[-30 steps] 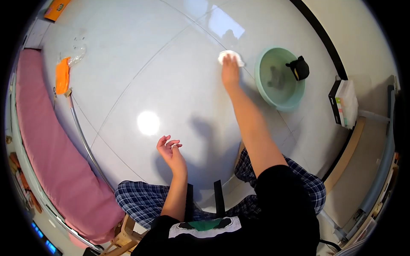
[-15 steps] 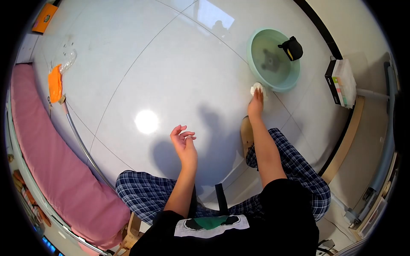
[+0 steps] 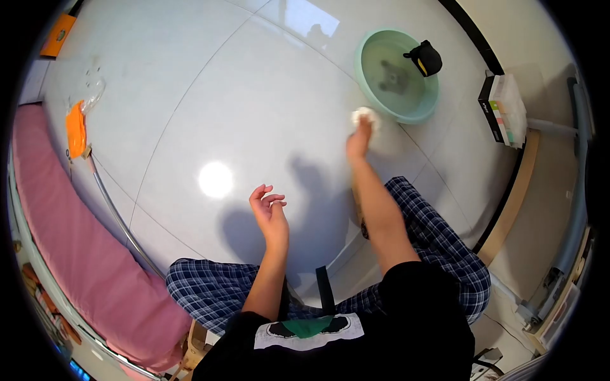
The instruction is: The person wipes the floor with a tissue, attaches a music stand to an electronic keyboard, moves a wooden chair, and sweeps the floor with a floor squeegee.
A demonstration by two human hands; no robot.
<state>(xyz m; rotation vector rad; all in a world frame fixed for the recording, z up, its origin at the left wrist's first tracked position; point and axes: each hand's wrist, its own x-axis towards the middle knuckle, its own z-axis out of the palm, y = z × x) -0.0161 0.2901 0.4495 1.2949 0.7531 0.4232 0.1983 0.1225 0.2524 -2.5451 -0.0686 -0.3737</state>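
My right hand (image 3: 359,137) presses a white cloth (image 3: 365,118) against the pale tiled floor (image 3: 210,127), just left of and below a light green basin (image 3: 416,119). Its fingers are closed on the cloth. Water stands in the basin, with a dark grey shape in it that I cannot make out. A black item with a yellow patch (image 3: 426,58) hangs on the basin's right rim. My left hand (image 3: 269,208) hovers over the floor with loosely curled, parted fingers and holds nothing.
Along the left runs a pink cushion (image 3: 70,241), beside a curved metal pole (image 3: 115,206) and an orange packet (image 3: 76,130). An orange box (image 3: 58,35) lies at the upper left. On the right, a black-and-white box (image 3: 499,111) stands by the wall.
My right hand has brought the cloth back from farther out toward me, passing below the basin, then slightly left. My left hand stays raised and empty. The view has shifted a little.
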